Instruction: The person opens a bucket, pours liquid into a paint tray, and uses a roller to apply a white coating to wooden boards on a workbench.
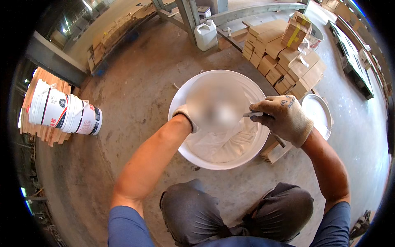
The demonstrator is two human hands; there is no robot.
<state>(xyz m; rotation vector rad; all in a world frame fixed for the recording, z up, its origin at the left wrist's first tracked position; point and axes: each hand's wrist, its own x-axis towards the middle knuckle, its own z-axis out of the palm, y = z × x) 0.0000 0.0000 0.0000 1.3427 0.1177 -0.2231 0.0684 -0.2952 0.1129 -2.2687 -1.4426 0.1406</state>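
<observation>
Between my knees and the stacked wood stands a round white bucket (178, 103), lined with crumpled pale plastic film (230, 148). A blurred patch covers much of its mouth and hides what is there. My left hand (187, 117), in a light work glove, reaches over the left rim; its fingers are lost in the blur. Above the right rim my gloved right hand (284, 117) is closed round a narrow flat grey tool (254, 114), whose tip points left over the bucket. A thin dark stick-like end (278, 138) shows below this hand; I cannot tell whether it belongs to the tool.
Right of the bucket lie a round white lid (317, 113) and a wood block (275, 152). Stacked wood blocks (284, 59) and a white jerrycan (205, 35) stand beyond. White pails (66, 109) rest at left near a steel post (55, 57). A dark pallet (349, 59) lies far right.
</observation>
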